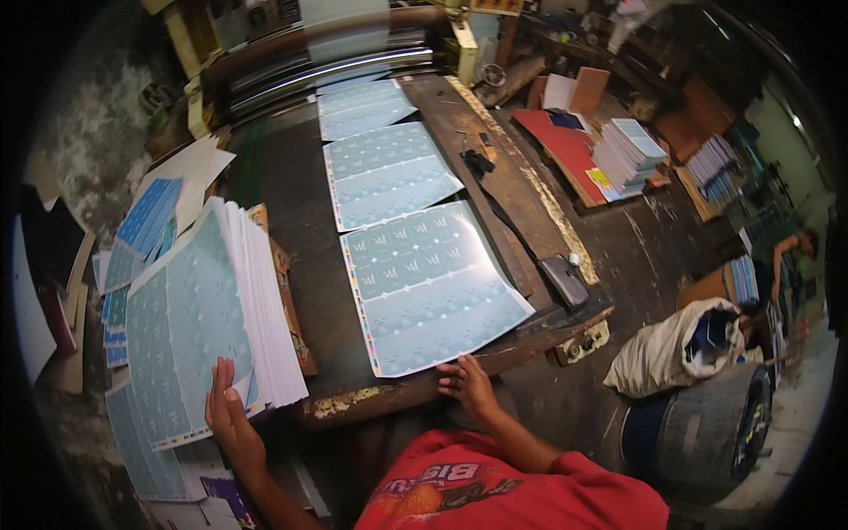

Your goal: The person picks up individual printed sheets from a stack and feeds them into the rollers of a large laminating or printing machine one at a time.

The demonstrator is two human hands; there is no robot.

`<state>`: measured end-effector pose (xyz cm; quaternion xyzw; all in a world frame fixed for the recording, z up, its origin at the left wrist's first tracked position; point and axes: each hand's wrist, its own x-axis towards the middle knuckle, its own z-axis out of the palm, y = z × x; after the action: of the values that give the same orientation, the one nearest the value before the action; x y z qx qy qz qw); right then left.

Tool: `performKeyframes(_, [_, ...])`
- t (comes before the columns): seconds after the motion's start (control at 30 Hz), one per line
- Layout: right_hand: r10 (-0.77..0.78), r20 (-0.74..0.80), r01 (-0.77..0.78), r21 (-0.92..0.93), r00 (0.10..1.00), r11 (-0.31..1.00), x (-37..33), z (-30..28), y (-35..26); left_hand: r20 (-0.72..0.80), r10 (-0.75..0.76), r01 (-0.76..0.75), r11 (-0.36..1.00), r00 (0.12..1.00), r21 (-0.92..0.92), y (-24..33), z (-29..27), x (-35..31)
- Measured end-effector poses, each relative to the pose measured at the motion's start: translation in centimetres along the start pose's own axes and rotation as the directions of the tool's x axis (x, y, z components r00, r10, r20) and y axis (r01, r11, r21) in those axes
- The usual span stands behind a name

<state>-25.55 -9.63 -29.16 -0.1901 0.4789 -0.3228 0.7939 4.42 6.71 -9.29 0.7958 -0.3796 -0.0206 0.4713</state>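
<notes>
Dark worn wooden table fills centre frame, paint chipped on its near edge; three pale blue printed sheets lie in a row down its middle, from top centre to lower centre; tall stack of same sheets at left, tilted, overhanging the edge; small black tool on the raised plank at upper centre; dark flat block right of the nearest sheet.
</notes>
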Motion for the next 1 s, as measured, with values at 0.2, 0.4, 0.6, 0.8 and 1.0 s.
performKeyframes(0.2, [-0.147, 0.424, 0.081, 0.169, 0.894, 0.982, -5.9, 6.5, -6.2, 0.022, 0.031, -0.033, 0.99, 0.999, 0.138, 0.3, 0.1, -0.3])
performKeyframes(0.4, [-0.542, 0.822, 0.437, 0.559, -0.177, 0.705, -16.8, 14.2, -15.7, 0.075, 0.034, -0.05, 0.974, 0.997, 0.22, 0.7, 0.5, -0.3])
performKeyframes(0.6, [-0.643, 0.691, 0.562, 0.691, -0.329, 0.455, -16.0, 18.5, -15.7, 0.135, 0.077, -0.126, 0.907, 0.988, 0.402, 0.1, -0.1, -1.1])
performKeyframes(0.8, [-0.425, 0.899, 0.988, -0.144, 0.11, -0.049, 6.4, 23.0, -8.9, 0.12, 0.036, -0.068, 0.958, 0.992, 0.279, 1.3, 0.3, -1.0])
performKeyframes(1.0, [-0.051, 0.788, 0.584, -0.496, 0.613, -0.643, 28.6, 15.1, -12.0, 0.118, 0.062, -0.09, 0.965, 0.991, 0.247, 1.1, 0.2, -0.5])
